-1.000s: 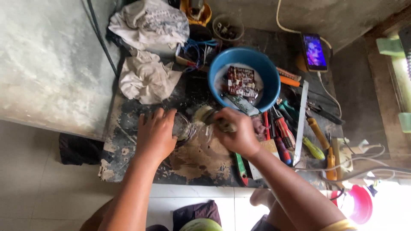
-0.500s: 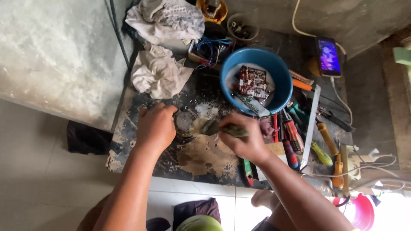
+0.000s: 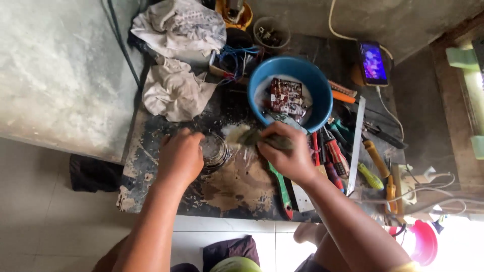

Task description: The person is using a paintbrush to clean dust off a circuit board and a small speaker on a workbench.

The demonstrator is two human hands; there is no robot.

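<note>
Down on the dark, stained counter (image 3: 151, 166), my left hand (image 3: 180, 157) is cupped over a small round clear glass jar (image 3: 215, 150), gripping its side. My right hand (image 3: 288, 153) is clenched around a worn, bristly brush (image 3: 247, 136), its tip just beside the jar. Beyond my knuckles sits a round blue plastic bowl (image 3: 312, 85) holding a dark circuit board (image 3: 284, 95).

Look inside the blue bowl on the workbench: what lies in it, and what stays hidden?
Inside the blue bowl lies a dark red circuit board on whitish foam. The bowl's bottom beneath the board is covered, and its near rim is hidden by the right hand.
</note>
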